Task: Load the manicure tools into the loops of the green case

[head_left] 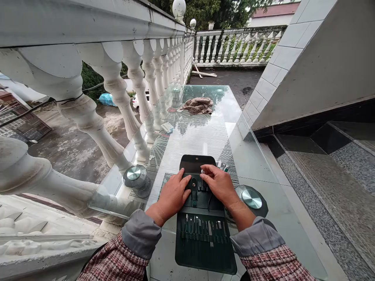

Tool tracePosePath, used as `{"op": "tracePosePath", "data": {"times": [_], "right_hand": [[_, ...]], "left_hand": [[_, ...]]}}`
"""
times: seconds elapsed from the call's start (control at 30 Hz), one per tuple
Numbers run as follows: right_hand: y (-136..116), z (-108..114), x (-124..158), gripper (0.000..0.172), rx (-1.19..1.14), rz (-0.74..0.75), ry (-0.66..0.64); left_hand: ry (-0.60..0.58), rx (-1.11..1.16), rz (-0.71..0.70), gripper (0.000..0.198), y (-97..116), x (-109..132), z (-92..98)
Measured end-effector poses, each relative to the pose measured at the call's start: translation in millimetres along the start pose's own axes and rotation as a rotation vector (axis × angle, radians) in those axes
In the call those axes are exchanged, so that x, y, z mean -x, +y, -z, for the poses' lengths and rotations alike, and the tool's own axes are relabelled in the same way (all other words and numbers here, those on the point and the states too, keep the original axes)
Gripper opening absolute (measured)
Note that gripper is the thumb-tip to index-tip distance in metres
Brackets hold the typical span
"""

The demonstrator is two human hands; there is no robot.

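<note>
A dark manicure case (187, 259) lies unfolded on the glass table. Its lower panel holds a row of slim metal manicure tools (202, 228) in loops. My left hand (172, 191) rests on the case's left edge with its fingers apart, beside a strap with a snap button (193, 191). Over the upper panel, my right hand (218, 183) pinches a small silver nail clipper (202, 171) between thumb and forefinger. The fingers hide most of the clipper. Just beyond the right hand, a few more tools (224, 167) lie partly covered.
The glass table top (263, 203) rests on round supports with metal discs (134, 173). A crumpled brown cloth (197, 105) lies towards the far end, and a small box (167, 127) sits at the left. White balusters (113, 82) line the left side; stone steps (328, 168) rise on the right.
</note>
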State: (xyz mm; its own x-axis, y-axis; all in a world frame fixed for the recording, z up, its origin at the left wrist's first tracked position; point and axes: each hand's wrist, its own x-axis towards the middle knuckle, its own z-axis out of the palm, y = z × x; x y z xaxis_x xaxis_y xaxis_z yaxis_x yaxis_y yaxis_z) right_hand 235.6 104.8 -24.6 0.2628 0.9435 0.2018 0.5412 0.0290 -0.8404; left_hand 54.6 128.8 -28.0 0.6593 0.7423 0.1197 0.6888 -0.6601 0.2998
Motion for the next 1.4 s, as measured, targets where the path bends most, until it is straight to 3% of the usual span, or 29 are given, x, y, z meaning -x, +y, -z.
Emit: {"op": "tracePosePath", "data": {"times": [0.33,0.5,0.63,0.93,1.13,1.4], "right_hand": [[2,-2,1,0.02,0.109,0.044,-0.004],[2,1,2,0.012,0.343,0.252,0.016],[1,5,3,0.013,0.439,0.341,-0.053],[3,11,2,0.014,0.419,0.377,-0.119],[3,14,4,0.017,0.466,0.337,-0.041],[1,14,7,0.019,0.386,0.357,-0.135]], "left_hand": [[0.008,0.003,-0.005,0.047,-1,0,-1.5],[0.012,0.001,-0.004,0.046,-1,-1,-2.2],[0.009,0.014,-0.002,0.046,-1,0,-1.4],[-0.001,0.015,0.004,0.046,0,0,0.1],[-0.007,-0.004,0.003,0.047,0,-1,-0.9],[-0.01,0.01,0.011,0.046,1,-1,1.0]]}}
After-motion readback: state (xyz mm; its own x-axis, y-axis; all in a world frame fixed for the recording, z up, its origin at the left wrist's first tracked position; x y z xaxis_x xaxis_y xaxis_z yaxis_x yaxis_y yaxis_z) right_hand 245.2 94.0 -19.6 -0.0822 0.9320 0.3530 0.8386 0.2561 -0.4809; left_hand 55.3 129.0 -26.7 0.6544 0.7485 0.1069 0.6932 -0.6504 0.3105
